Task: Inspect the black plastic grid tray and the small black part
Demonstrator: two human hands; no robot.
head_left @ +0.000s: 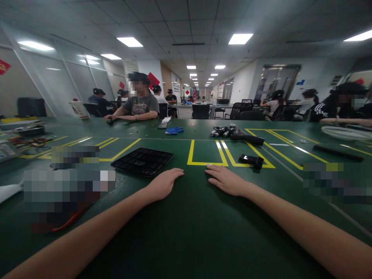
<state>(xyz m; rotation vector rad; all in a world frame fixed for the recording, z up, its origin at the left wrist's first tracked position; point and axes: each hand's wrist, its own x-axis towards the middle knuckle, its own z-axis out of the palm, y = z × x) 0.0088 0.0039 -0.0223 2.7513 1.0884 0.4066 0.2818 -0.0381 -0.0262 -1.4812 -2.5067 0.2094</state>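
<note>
My left hand point(165, 183) rests on the green table point(186, 232) with its fingers stretched out and nothing in it. Just beyond its wrist and knuckles lies a flat black plastic tray point(142, 161) with a ribbed, gridded surface; whether the hand touches its edge I cannot tell. Palm down, my right hand point(226, 180) is spread on the table at the front of a yellow tape outline point(206, 164). It holds nothing. A small black object point(251, 161) with a shiny top lies past it to the right, its kind unclear.
Farther back are a bundle of black cables and metal parts point(223, 131), a dark tube-like piece point(248, 138) and a blue glove-like item point(174, 130). A long black bar point(338, 153) lies right. Across the table sits a person point(142, 104). Blurred-out patches cover things at both sides.
</note>
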